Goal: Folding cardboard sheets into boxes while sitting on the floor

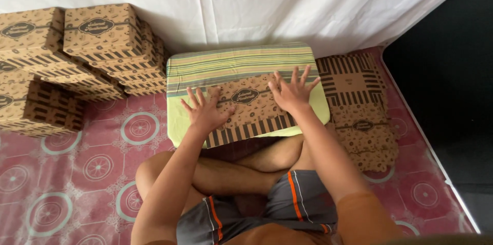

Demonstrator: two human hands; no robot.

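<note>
A flat brown printed cardboard box blank [245, 109] lies on a green striped cushion [236, 62] in front of my crossed legs. My left hand [205, 109] presses flat on its left part, fingers spread. My right hand [292, 91] presses flat on its right part, fingers spread too. Neither hand grips anything.
Stacks of folded brown printed boxes [102, 44] stand at the left against a white cloth wall [257, 3]. A pile of flat box blanks [359, 106] lies to the right of the cushion. A red patterned mat [77, 173] covers the floor; a dark floor [452, 96] lies beyond its right edge.
</note>
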